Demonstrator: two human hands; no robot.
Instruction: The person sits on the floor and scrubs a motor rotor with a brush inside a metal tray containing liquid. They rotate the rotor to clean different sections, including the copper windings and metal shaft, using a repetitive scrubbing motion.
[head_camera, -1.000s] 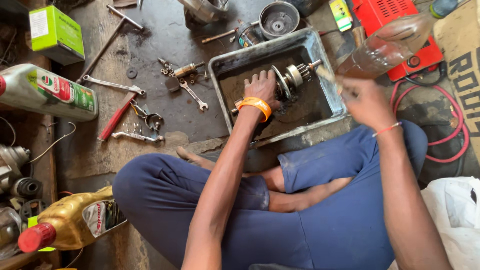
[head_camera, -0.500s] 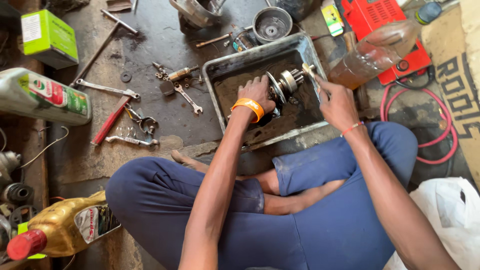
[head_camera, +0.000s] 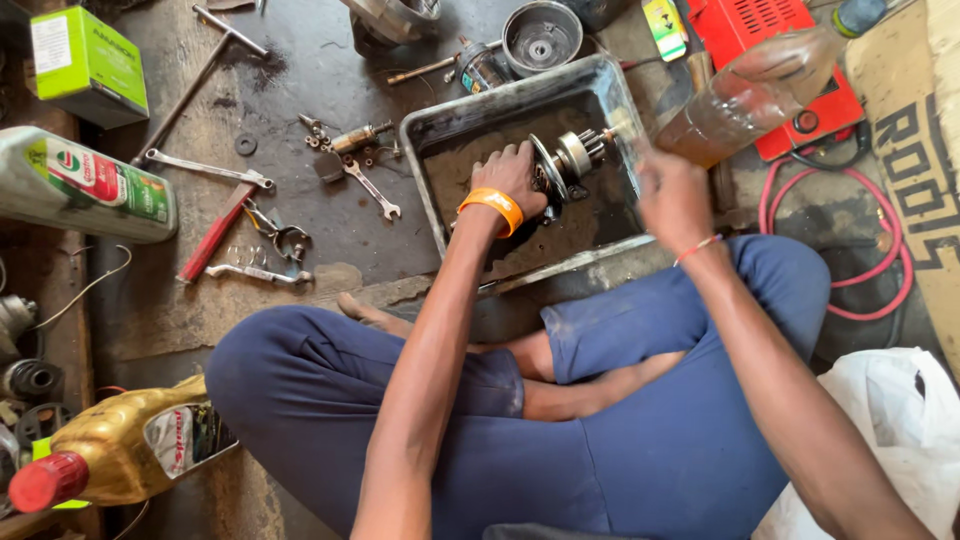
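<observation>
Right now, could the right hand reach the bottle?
Probably yes. The right hand is blurred but sits just below the bottle, nothing lies between them, and the left hand is busy on the metal part.

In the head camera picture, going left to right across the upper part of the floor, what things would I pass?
Green box → red-handled tool → loose spanner → left hand on the metal part in the grey tray → right hand → red machine.

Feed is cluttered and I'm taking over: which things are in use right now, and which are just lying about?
In use:
left hand on the metal gear part
right hand, blurred, beside it
metal tray

Lying about:
spanner
red-handled tool
green box
gold oil bottle
red machine
</observation>
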